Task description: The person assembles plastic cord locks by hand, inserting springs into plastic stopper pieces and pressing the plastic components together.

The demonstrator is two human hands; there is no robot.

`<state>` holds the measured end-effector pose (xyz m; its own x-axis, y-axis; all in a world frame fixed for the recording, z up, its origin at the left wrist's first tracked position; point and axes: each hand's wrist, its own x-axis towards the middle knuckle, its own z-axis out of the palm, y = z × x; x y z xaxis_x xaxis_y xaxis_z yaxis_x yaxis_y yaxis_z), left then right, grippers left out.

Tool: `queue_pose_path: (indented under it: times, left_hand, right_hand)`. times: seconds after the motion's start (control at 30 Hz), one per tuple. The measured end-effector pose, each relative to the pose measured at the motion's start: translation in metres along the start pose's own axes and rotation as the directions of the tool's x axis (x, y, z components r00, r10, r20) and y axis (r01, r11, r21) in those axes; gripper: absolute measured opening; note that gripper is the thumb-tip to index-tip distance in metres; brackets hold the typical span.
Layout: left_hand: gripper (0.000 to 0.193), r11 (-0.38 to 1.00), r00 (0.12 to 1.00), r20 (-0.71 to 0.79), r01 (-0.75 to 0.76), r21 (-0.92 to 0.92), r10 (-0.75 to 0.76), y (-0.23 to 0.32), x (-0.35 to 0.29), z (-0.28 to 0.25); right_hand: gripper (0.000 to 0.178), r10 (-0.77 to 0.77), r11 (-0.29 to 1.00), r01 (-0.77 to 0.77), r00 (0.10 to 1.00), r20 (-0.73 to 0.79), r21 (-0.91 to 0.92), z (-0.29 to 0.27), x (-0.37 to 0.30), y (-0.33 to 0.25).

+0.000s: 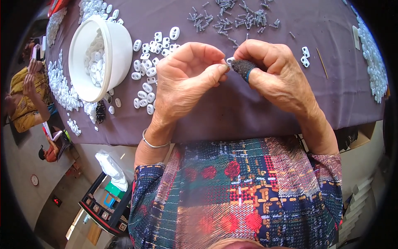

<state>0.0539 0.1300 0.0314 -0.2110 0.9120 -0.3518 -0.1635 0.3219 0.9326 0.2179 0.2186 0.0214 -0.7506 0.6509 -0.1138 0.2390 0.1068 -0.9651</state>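
My left hand (186,79) and my right hand (271,68) meet at the fingertips above the table's middle. A small white plastic cord lock (230,60) shows at the tip of my right thumb, which wears a dark fabric finger cover (243,68). My right fingers pinch it, their tips partly hidden. My left thumb and index finger are pressed together right beside it; whatever they hold is too small to make out. Left of my left hand lie loose white two-hole cord lock pieces (143,94). Small metal coil springs (251,20) are scattered beyond my hands.
A white plastic tub (122,52) stands tilted-looking at the left, with white pieces inside. More white pieces lie heaped around it and along the right edge (373,62). Two joined-looking pieces (305,57) and a thin stick (322,63) lie right. Other people sit far left.
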Motion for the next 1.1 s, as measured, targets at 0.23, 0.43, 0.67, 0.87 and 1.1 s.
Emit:
queue_pose_path:
  times: [0.23,0.43,0.67,0.87,1.1]
  left_hand:
    - [0.018,1.000,0.999,-0.031,0.015,-0.003,-0.015,0.001,-0.001,0.002]
    - [0.019,1.000,0.999,-0.035,-0.006,0.012,0.007,0.001,-0.002,0.002]
    - [0.019,0.998,0.998,0.009,-0.063,-0.028,0.064,0.001,-0.003,-0.003]
    - [0.023,0.999,0.999,-0.008,-0.034,-0.026,0.034,0.003,-0.004,-0.001]
    - [0.025,0.998,0.998,0.002,-0.059,-0.025,0.059,0.006,-0.005,-0.004]
  right_hand:
    - [0.014,0.093,0.989,-0.094,0.996,0.014,0.118,0.002,0.001,-0.001]
    - [0.012,0.195,0.959,-0.208,0.977,0.082,0.191,0.000,0.001,-0.007]
    - [0.012,0.029,0.987,-0.040,0.997,0.072,0.156,0.005,0.000,-0.001]
    - [0.010,0.218,0.921,-0.239,0.971,0.102,0.309,0.004,0.001,-0.010]
    - [0.010,0.230,0.876,-0.236,0.971,0.065,0.422,0.001,0.003,-0.010]
